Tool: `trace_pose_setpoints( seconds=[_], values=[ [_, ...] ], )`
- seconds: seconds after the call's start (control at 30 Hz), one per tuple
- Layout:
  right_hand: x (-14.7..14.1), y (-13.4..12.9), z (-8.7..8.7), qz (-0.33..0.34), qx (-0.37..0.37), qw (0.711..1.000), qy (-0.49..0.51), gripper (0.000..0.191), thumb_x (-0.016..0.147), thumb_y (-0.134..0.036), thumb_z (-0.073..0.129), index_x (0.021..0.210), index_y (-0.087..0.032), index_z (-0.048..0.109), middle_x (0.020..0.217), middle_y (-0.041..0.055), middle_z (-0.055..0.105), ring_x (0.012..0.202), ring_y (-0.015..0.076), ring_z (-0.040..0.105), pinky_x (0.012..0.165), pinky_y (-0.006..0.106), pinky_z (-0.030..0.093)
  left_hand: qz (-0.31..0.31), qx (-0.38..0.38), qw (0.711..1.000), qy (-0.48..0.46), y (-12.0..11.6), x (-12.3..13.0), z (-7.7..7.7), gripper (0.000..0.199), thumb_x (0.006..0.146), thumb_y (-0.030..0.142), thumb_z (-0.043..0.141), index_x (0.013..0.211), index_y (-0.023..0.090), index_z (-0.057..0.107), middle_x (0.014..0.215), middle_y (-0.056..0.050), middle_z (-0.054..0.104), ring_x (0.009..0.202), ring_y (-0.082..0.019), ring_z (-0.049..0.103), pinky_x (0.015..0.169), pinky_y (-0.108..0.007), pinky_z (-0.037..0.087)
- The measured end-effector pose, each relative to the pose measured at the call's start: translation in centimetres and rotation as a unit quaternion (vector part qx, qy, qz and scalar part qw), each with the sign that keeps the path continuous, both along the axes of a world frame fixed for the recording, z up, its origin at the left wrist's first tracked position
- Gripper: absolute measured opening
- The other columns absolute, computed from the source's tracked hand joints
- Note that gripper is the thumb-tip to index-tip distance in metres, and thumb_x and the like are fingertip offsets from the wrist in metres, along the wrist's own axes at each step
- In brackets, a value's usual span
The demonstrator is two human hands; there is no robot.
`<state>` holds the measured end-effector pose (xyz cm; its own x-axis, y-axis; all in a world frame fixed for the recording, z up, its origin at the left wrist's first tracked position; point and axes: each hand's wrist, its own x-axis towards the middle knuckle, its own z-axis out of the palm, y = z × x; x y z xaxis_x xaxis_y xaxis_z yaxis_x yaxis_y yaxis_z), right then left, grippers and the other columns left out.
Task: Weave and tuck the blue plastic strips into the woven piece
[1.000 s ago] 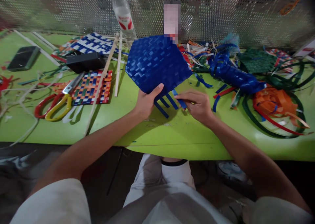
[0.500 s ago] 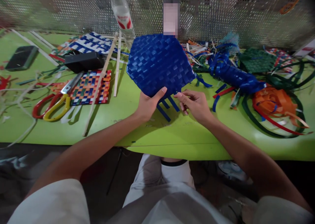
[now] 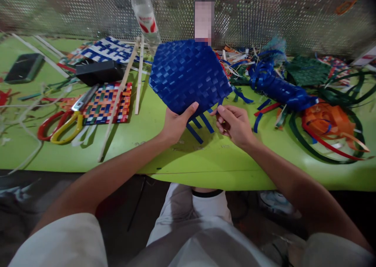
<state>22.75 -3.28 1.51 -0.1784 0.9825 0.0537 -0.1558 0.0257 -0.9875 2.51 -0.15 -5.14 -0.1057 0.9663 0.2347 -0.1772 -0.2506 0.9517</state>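
A blue woven mat [image 3: 188, 73] of flat plastic strips is held tilted above the table in the head view. My left hand [image 3: 178, 124] grips its lower edge, thumb on top and fingers hidden beneath. Several loose strip ends [image 3: 195, 134] stick out below that edge. My right hand [image 3: 235, 124] is closed at the mat's lower right edge, with thumb and forefinger pinching a blue strip end [image 3: 219, 103].
Scissors [image 3: 69, 120] lie on a multicoloured woven piece [image 3: 107, 102] at left, near a black box [image 3: 100, 72], wooden sticks [image 3: 119, 98] and a phone [image 3: 24, 68]. A bottle [image 3: 146, 18] stands behind. Rolled blue strips [image 3: 284, 89] and an orange bundle [image 3: 329, 120] lie right.
My right hand has moved slightly right along the mat's edge, and a strip end now shows in its pinch. My left hand keeps its hold, and the mat has barely shifted.
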Motion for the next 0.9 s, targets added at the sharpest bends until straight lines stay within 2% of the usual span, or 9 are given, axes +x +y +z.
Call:
trace_pose_setpoints(
  seconds=[0.1, 0.2, 0.3, 0.43, 0.53, 0.63, 0.77, 0.9],
  values=[
    [0.1, 0.0, 0.0, 0.003, 0.018, 0.998, -0.056, 0.053, 0.087, -0.073, 0.093, 0.077, -0.023, 0.081, 0.051, -0.0051, 0.051, 0.042, 0.0098, 0.044, 0.037, 0.026, 0.027, 0.022, -0.003, 1.0, -0.018, -0.5, 0.2, 1.0, 0.069, 0.079, 0.067, 0.103, 0.129, 0.026, 0.08, 0.13, -0.009, 0.087, 0.13, -0.034, 0.083, 0.124, -0.055, 0.066],
    [0.2, 0.0, 0.0, -0.005, 0.04, 0.994, -0.101, 0.05, 0.093, -0.068, 0.089, 0.074, -0.022, 0.082, 0.049, -0.0046, 0.052, 0.043, 0.0098, 0.044, 0.041, 0.028, 0.03, 0.014, 0.007, 1.0, 0.019, -1.3, 0.4, 2.4, 0.077, 0.079, 0.071, 0.102, 0.136, 0.026, 0.077, 0.127, -0.01, 0.088, 0.126, -0.035, 0.084, 0.12, -0.055, 0.068],
    [0.2, -0.2, 0.0, -0.021, 0.053, 0.99, -0.126, 0.05, 0.096, -0.064, 0.086, 0.071, -0.021, 0.081, 0.049, -0.0048, 0.05, 0.045, 0.0095, 0.042, 0.045, 0.029, 0.03, 0.005, 0.008, 0.999, 0.04, -2.0, 0.6, 3.2, 0.076, 0.08, 0.072, 0.099, 0.137, 0.026, 0.077, 0.124, -0.01, 0.089, 0.124, -0.035, 0.085, 0.118, -0.055, 0.07],
    [-0.1, -0.6, -0.1, -0.044, 0.067, 0.985, -0.152, 0.047, 0.098, -0.059, 0.083, 0.072, -0.02, 0.078, 0.053, -0.0048, 0.048, 0.049, 0.0093, 0.039, 0.048, 0.03, 0.027, 0.005, 0.01, 0.999, 0.049, -2.4, 0.7, 3.3, 0.07, 0.082, 0.069, 0.099, 0.132, 0.025, 0.078, 0.122, -0.01, 0.089, 0.124, -0.035, 0.085, 0.116, -0.054, 0.071],
    [-0.5, -0.8, -0.2, -0.067, 0.056, 0.988, -0.13, 0.036, 0.092, -0.053, 0.088, 0.082, -0.02, 0.078, 0.057, -0.0062, 0.047, 0.052, 0.0097, 0.038, 0.048, 0.03, 0.026, 0.005, 0.011, 0.998, 0.057, -2.5, 0.7, 3.2, 0.066, 0.085, 0.068, 0.098, 0.13, 0.025, 0.078, 0.121, -0.01, 0.089, 0.122, -0.035, 0.086, 0.115, -0.052, 0.072],
    [-0.8, -1.0, -0.1, -0.081, 0.043, 0.99, -0.111, 0.032, 0.088, -0.05, 0.091, 0.083, -0.021, 0.077, 0.058, -0.0062, 0.049, 0.052, 0.0101, 0.04, 0.048, 0.029, 0.028, 0.006, 0.017, 0.997, 0.075, -2.6, 0.8, 3.2, 0.068, 0.087, 0.07, 0.095, 0.134, 0.025, 0.077, 0.119, -0.01, 0.09, 0.122, -0.034, 0.086, 0.113, -0.051, 0.073],
    [-0.9, -1.3, 0.4, -0.072, 0.013, 0.992, -0.106, 0.038, 0.088, -0.051, 0.091, 0.072, -0.021, 0.074, 0.053, -0.0042, 0.054, 0.047, 0.0098, 0.043, 0.044, 0.029, 0.029, 0.015, 0.043, 0.994, 0.095, -2.8, 1.0, 3.2, 0.074, 0.089, 0.073, 0.093, 0.14, 0.024, 0.074, 0.115, -0.01, 0.09, 0.119, -0.033, 0.086, 0.111, -0.051, 0.073],
    [-1.0, -1.5, 1.0, -0.072, 0.007, 0.99, -0.123, 0.05, 0.094, -0.048, 0.086, 0.057, -0.022, 0.066, 0.049, -0.0016, 0.057, 0.042, 0.0086, 0.045, 0.041, 0.027, 0.029, -0.004, 0.057, 0.993, 0.104, -3.3, 1.3, 3.4, 0.064, 0.093, 0.075, 0.089, 0.134, 0.027, 0.078, 0.114, -0.009, 0.089, 0.123, -0.033, 0.085, 0.116, -0.054, 0.071]
  ],
)
